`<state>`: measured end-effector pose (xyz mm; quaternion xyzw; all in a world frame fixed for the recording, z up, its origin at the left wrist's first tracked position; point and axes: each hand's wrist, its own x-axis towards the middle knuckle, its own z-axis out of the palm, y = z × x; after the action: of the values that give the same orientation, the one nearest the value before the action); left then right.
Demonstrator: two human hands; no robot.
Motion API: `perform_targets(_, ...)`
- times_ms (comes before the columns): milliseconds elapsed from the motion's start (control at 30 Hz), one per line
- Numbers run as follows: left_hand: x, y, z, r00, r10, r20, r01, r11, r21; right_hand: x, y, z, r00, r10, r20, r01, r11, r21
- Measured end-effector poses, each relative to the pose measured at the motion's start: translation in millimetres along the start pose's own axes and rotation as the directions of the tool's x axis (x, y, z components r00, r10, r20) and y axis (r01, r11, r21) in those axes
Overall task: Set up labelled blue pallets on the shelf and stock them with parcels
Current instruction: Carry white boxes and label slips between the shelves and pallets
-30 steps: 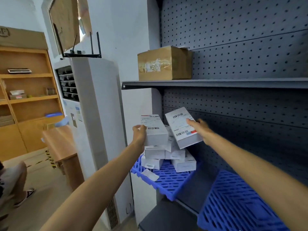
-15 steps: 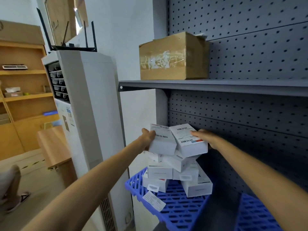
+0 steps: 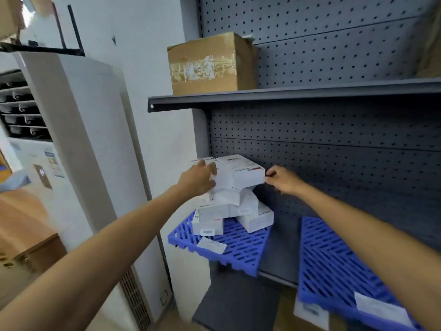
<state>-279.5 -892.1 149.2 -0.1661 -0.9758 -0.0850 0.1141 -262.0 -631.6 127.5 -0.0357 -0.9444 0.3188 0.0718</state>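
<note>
Two white labelled parcels lie side by side on top of a stack of white parcels (image 3: pixel 241 206). The stack stands on the left blue pallet (image 3: pixel 241 247) on the lower grey shelf. My left hand (image 3: pixel 199 179) grips the near end of the left top parcel (image 3: pixel 207 161), which it mostly hides. At the right end of the right top parcel (image 3: pixel 241 172), my right hand (image 3: pixel 282 180) has its curled fingertips on the corner. A second blue pallet (image 3: pixel 334 266) lies to the right with no parcels on it. Each pallet carries a white label (image 3: pixel 212 244) (image 3: pixel 379 309) near its front.
A taped brown carton (image 3: pixel 210 64) stands on the upper shelf (image 3: pixel 286 95), close above the stack. A pegboard back panel (image 3: pixel 334 144) is behind. A tall white air conditioner (image 3: pixel 78 130) stands left of the shelf, and a wooden table (image 3: pixel 21 218) beyond it.
Both hands carried the two parcels forward and down; they now rest flat on top of the stack. The view has moved closer to the shelf.
</note>
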Motion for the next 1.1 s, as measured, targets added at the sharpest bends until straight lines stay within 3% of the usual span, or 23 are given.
perform_targets(200, -53.6, 64.4, 29.9, 0.937, 0.300, 0.179, -0.318, 0.945, 0.081, -124.8, 33.5, -19.5, 0.996, -0.020, 0.082, 0.053, 0.906, -0.421)
perform_targets(333, -83.3, 132.2, 47.4, 0.838, 0.490, 0.241, -0.514, 0.857, 0.043, -202.4, 67.0, -48.1, 0.996, 0.052, 0.070, -0.006, 0.845, -0.534)
perform_targets(600, -137.3, 315.5, 75.6, 0.619, 0.736, 0.274, -0.766, 0.643, 0.006, -362.9, 171.1, -126.5, 0.938, 0.335, -0.092, -0.319, 0.726, -0.610)
perform_targets(867, -227.8, 538.8, 89.7, 0.392, 0.894, 0.217, -0.907, 0.415, -0.074, -557.7, 266.1, -213.7, 0.806, 0.515, -0.292, -0.581, 0.592, -0.558)
perform_targets(967, -288.4, 636.6, 90.2, 0.294, 0.937, 0.186, -0.940, 0.319, -0.123, -652.9, 299.7, -256.1, 0.709, 0.608, -0.356, -0.688, 0.489, -0.536)
perform_targets(1100, -385.5, 759.6, 87.3, 0.098, 0.982, 0.159, -0.980, 0.123, -0.154, -789.1, 332.7, -311.9, 0.538, 0.715, -0.446, -0.828, 0.352, -0.436)
